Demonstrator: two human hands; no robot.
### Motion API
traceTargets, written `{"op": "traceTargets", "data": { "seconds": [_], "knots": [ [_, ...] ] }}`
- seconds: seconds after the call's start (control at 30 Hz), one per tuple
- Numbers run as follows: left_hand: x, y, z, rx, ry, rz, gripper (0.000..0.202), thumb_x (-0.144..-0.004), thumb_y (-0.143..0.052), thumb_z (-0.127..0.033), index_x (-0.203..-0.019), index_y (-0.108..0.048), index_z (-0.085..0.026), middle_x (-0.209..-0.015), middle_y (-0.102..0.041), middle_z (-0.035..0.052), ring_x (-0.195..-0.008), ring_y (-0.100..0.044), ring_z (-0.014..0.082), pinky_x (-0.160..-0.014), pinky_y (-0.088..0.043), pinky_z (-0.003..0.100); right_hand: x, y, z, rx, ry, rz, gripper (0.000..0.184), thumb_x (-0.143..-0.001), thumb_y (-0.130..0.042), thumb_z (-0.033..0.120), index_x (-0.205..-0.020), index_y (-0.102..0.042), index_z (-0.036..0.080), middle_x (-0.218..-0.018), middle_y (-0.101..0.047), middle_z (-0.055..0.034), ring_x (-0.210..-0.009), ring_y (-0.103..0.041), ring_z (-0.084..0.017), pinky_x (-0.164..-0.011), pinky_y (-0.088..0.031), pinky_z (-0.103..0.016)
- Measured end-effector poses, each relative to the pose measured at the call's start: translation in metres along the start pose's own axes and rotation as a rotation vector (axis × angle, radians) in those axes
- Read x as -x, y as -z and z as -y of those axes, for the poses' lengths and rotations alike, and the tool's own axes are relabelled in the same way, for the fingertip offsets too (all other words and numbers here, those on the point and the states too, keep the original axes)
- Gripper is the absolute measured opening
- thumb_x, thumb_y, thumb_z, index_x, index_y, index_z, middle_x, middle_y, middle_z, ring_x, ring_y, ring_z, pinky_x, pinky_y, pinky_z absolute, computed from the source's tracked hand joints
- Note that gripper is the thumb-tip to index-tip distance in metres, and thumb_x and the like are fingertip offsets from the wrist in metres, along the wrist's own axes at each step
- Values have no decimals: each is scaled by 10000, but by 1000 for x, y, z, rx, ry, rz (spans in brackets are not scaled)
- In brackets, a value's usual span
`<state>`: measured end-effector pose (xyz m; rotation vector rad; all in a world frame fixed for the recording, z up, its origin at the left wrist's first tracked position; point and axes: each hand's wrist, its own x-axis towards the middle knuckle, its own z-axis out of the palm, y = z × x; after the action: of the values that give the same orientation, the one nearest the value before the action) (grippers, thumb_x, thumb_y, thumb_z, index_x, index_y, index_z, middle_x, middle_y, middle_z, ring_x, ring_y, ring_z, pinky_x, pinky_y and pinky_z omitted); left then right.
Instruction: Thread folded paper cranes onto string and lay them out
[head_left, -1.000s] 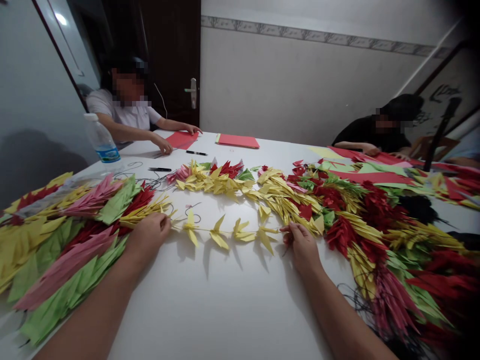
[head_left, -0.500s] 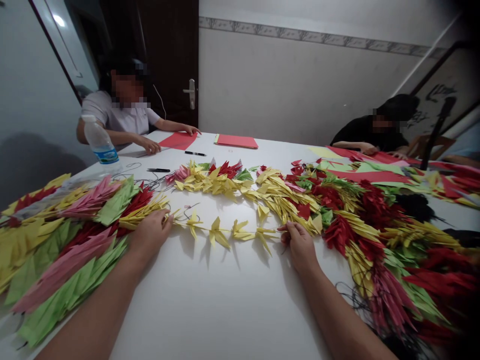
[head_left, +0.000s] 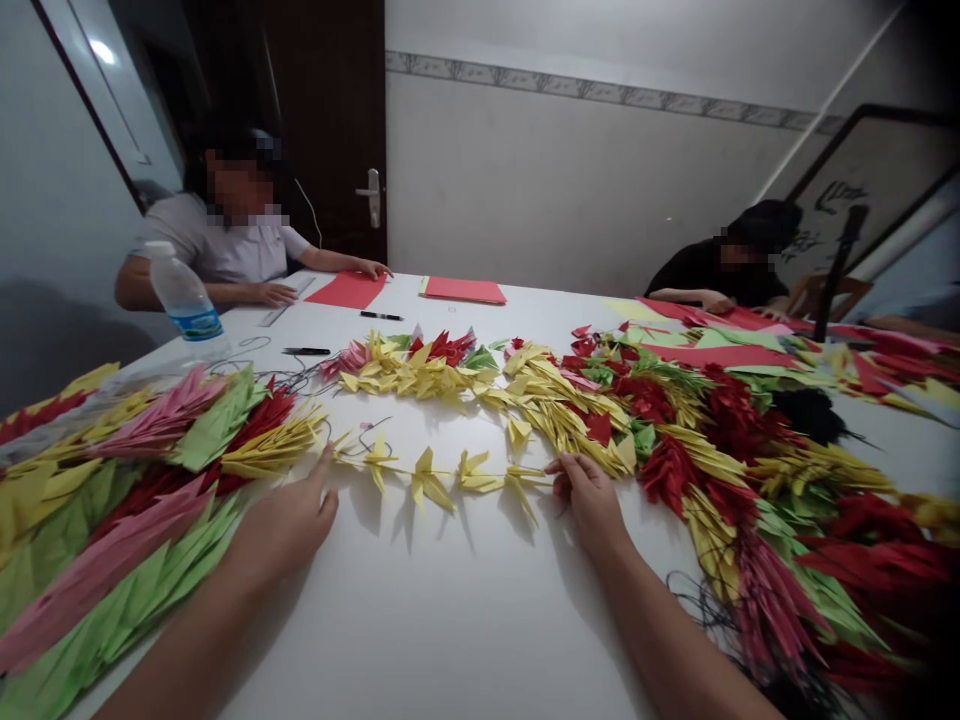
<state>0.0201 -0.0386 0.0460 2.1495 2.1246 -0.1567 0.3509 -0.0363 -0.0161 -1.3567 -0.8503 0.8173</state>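
A string of yellow folded-paper cranes [head_left: 424, 483] runs across the white table [head_left: 420, 620] between my hands. My right hand [head_left: 592, 500] pinches its right end, with fingertips closed on the string. My left hand [head_left: 281, 530] has its index finger stretched out at the left end, by a yellow paper piece, and the thumb apart; whether the fingertip touches the string I cannot tell. Left of it lies a yellow crane bundle [head_left: 274, 445] among pink, green [head_left: 150, 590] and red ones. A heap of yellow cranes [head_left: 559, 400] lies just beyond my right hand.
Red, yellow and green crane strings [head_left: 750, 480] with black threads cover the right side. A water bottle [head_left: 184, 295], two pens [head_left: 306, 351] and red paper [head_left: 463, 290] stand or lie farther back. One person [head_left: 232, 240] sits at far left, another [head_left: 720, 265] at far right.
My left hand has moved down slightly, its grip loosened and its index finger now extended. The right hand keeps its pinch. The person at far left has drawn one hand back beside a ruler.
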Motion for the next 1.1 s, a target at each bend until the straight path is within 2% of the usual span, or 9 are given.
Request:
{"op": "traceTargets", "data": {
  "seconds": [0.1,0.27,0.33,0.47,0.7,0.97,1.1],
  "knots": [
    [-2,-4,-3,-15,23,57,560,-864,-225,-278,-1396,-136,-129,-890,-669,130,-824,-621,266,-629,-391,319,1,-1,1,21,3,-1,435,-600,-623,594,-587,-553,165,-414,-466,30,-384,-384,-73,-379,-288,-198],
    [-3,-4,-4,-14,35,34,562,-862,-225,-262,-1398,-117,-132,-883,-667,132,-793,-622,257,-614,-383,314,3,-2,5,59,2,6,444,-605,-606,605,-586,-557,164,-408,-465,25,-387,-384,-82,-388,-285,-209],
    [-2,-3,-6,8,31,20,577,-867,-228,-290,-1402,-80,-133,-861,-668,116,-755,-623,246,-586,-371,301,3,-2,7,55,0,1,449,-595,-611,607,-583,-554,162,-407,-462,26,-387,-382,-80,-390,-286,-208],
    [1,-4,-10,78,-68,-10,611,-874,-232,-327,-1400,16,-142,-775,-657,52,-671,-604,201,-553,-343,270,3,-2,7,52,-2,4,438,-602,-613,594,-588,-550,160,-411,-462,28,-389,-385,-79,-392,-289,-206],
    [0,-13,-20,42,-147,30,541,-877,-234,-276,-1399,-118,-192,-836,-658,70,-768,-605,213,-599,-358,279,1,-1,3,99,8,20,440,-640,-581,595,-597,-557,158,-394,-452,27,-376,-373,-82,-391,-275,-214],
    [-9,-21,-33,-20,-175,-28,542,-874,-253,-246,-1396,-133,-164,-763,-665,73,-716,-614,218,-601,-384,295,1,-1,2,110,-5,38,426,-656,-572,587,-608,-558,164,-401,-452,30,-383,-366,-83,-394,-269,-216],
    [-6,-24,-38,-29,-194,-86,546,-878,-250,-258,-1397,-121,-147,-751,-666,72,-683,-614,215,-586,-385,294,1,-1,2,114,6,32,424,-666,-564,586,-605,-555,167,-397,-450,32,-382,-369,-84,-393,-272,-215]
  ]
}}
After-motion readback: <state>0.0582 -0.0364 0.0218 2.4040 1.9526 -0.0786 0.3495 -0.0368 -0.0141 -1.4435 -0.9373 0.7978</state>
